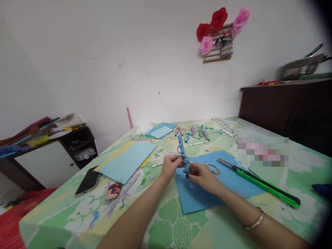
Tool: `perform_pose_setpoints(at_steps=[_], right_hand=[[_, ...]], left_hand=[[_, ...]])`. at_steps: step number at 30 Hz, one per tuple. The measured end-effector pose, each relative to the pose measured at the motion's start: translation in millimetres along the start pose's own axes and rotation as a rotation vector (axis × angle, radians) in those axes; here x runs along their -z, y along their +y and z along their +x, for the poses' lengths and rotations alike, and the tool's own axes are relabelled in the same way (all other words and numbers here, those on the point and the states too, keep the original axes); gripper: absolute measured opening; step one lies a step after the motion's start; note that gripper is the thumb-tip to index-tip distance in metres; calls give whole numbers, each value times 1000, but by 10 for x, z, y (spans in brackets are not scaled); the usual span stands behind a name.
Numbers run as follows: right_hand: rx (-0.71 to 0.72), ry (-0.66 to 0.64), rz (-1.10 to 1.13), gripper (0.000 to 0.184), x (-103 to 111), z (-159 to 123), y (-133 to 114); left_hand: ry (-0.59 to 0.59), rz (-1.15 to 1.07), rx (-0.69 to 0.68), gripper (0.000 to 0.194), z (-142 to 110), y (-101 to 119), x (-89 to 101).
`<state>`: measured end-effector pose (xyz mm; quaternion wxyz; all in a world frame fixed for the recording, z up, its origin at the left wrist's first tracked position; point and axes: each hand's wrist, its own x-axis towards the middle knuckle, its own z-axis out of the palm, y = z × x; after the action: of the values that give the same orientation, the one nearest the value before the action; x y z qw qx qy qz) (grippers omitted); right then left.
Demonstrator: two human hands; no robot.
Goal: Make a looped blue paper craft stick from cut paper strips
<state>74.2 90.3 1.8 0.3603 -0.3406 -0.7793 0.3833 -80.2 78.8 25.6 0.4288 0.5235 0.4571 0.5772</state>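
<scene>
Spotted blue paper tube [183,155] upright, clamped between my left hand [169,167] and right hand [203,176], above blue rectangular paper [202,199].

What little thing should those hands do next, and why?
Perhaps the left hand should smooth the thin blue strip against the spotted blue roll: the strip bows out in a loop, the left fingers are just below it, and the right hand holds the roll's lower end.
</scene>
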Motion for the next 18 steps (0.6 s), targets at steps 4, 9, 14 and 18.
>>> perform_pose_setpoints(at_steps=[4, 9, 14, 18], right_hand=[[-14, -7, -12, 9, 5, -8, -20], [-78, -34, 37, 12, -26, -2, 15], [-182, -61, 174, 22, -35, 22, 96], [-264, -35, 281, 27, -22, 22, 135]], left_hand=[[40, 56, -9, 15, 31, -84, 10], [58, 75, 54, 17, 47, -136, 16], [67, 31, 143, 18, 26, -94, -6], [48, -22, 176, 25, 26, -91, 1]])
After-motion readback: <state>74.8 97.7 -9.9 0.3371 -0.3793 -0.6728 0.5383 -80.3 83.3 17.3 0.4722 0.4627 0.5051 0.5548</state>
